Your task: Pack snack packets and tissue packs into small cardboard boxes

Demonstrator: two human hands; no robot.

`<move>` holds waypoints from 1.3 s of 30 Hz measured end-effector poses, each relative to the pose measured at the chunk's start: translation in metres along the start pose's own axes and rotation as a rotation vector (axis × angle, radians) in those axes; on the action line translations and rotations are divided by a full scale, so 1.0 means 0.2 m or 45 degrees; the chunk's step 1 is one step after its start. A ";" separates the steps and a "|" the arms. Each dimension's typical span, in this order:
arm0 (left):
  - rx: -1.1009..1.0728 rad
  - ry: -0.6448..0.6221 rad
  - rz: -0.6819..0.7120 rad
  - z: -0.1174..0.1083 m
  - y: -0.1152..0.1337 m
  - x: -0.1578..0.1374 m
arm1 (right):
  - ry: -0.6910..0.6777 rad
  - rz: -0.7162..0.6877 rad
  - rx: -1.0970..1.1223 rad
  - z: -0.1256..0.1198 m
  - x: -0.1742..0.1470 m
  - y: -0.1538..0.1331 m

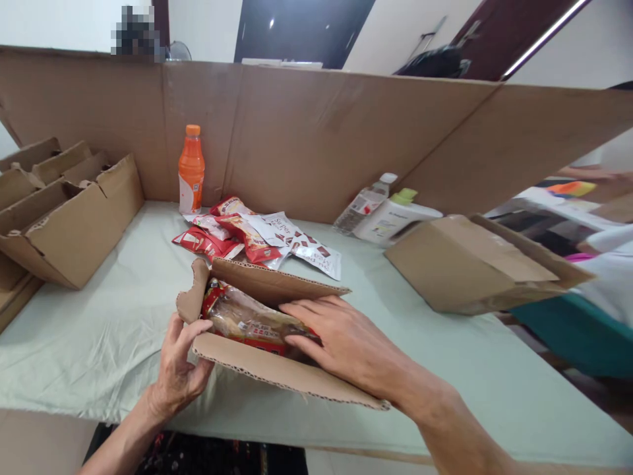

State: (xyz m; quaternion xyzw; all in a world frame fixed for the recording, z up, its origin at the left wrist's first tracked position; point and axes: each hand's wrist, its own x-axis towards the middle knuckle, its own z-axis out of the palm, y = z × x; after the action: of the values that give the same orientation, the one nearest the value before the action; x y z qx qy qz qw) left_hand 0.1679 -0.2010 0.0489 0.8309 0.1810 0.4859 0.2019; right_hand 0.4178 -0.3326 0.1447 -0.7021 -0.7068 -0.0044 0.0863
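Note:
An uncovered cardboard box (277, 369) stands near the front of the table. Inside it lies a clear and red plastic snack packet (247, 316), print on its front. My left hand (180, 359) grips the box's near left corner, fingertips over the rim. Reaching in from the right, my right hand (336, 330) has its thumb and fingers around the right end of the packet, which they partly hide. Just beyond the box is a loose pile of red snack bags (252, 237) and white pouches (316, 254). The box's floor is mostly hidden.
An orange drink bottle (192, 171) stands by the cardboard screen (297, 132) at the back. A clear bottle (363, 204) and a white bottle (395, 221) lean farther right. Divided cartons (99, 224) flank the left; another carton (465, 264) lies right. People are partly visible beyond.

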 end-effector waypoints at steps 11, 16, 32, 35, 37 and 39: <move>0.007 0.159 0.039 0.03 -0.02 -0.05 | -0.004 0.044 0.187 0.06 0.00 0.00; 0.026 0.153 0.030 0.04 -0.02 -0.04 | -0.037 0.187 0.236 0.08 0.03 0.00; -0.030 0.145 -0.033 0.09 -0.05 0.01 | -0.006 0.404 0.352 0.11 0.07 0.00; -0.060 0.131 -0.025 0.08 -0.05 0.01 | -0.012 0.419 0.321 0.12 0.07 0.00; -0.094 0.103 -0.021 0.07 -0.05 0.00 | -0.013 0.425 0.303 0.12 0.07 -0.01; -0.122 0.080 -0.023 0.07 -0.05 0.00 | -0.002 0.417 0.289 0.12 0.06 -0.02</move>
State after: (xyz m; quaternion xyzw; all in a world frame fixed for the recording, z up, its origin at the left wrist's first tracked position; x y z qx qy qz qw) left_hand 0.1781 -0.1947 0.0370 0.8029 0.1714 0.5181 0.2399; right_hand 0.4120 -0.3168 0.1228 -0.7934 -0.5793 0.0900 0.1639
